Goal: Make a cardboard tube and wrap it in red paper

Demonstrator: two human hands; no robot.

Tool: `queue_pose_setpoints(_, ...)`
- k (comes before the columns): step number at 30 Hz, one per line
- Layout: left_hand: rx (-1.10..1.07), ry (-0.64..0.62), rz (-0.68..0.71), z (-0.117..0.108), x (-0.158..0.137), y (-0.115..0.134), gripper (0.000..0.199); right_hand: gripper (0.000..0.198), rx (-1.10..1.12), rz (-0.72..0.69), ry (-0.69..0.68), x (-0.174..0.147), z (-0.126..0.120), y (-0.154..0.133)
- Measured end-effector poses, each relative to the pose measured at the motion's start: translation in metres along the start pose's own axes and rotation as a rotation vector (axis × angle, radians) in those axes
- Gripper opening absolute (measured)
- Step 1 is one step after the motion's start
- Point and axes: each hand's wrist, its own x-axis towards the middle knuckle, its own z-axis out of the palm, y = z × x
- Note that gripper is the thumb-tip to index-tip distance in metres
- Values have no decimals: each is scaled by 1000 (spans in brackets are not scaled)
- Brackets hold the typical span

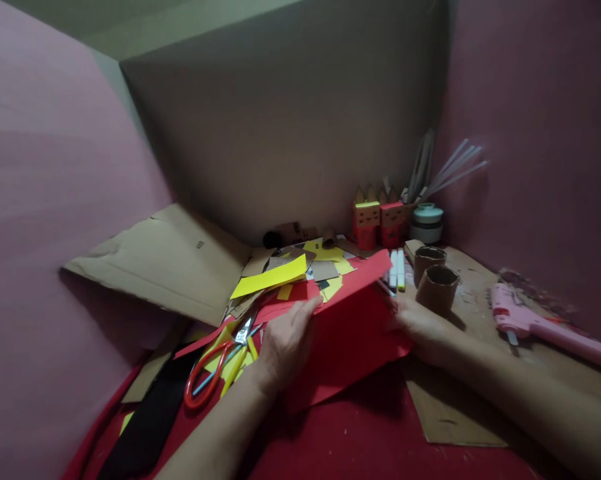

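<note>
A sheet of red paper [353, 347] is held between my two hands above the red table cover, its upper part bent over as a flap. My left hand [290, 337] grips its left edge, thumb on top. At the right edge, my right hand [413, 323] is closed on the same sheet, with its fingertips partly behind the paper. Just left of my left hand lie red-handled scissors [210, 380] on paper scraps. Two cardboard tubes [437, 291] stand upright beyond my right hand, beside several markers [397, 270].
A pink glue gun [530, 320] rests on cardboard at the right. Scraps and a yellow strip [269, 277] cover the middle left. A large cardboard sheet [165, 267] leans at the left wall. Box-faced figures [368, 223] and a lidded jar [427, 223] stand at the back.
</note>
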Motion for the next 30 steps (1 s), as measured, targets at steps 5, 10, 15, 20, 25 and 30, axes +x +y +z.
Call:
queue_pose_setpoints(5,-158,158,-208,-11,16,-9,22,54,125,134,-63,-5,2,-12)
queue_pose_setpoints(10,-426,222,-460,-21,28,-23,35,58,99,97,-74,-9,4,-16)
queue_pose_setpoints(15,-637,198,-611,-21,29,-21,41,56,211,60,-81,-8,5,-15)
queue_pose_setpoints(20,-743,113,-705,-18,29,-11,37,44,192,25,-53,-8,5,-18)
queue_pose_setpoints(25,-742,62,-759,-17,26,-7,35,36,159,19,-1,-6,3,-16)
queue_pose_setpoints(30,-652,109,-750,-18,22,2,41,27,134,42,5,-6,1,-17)
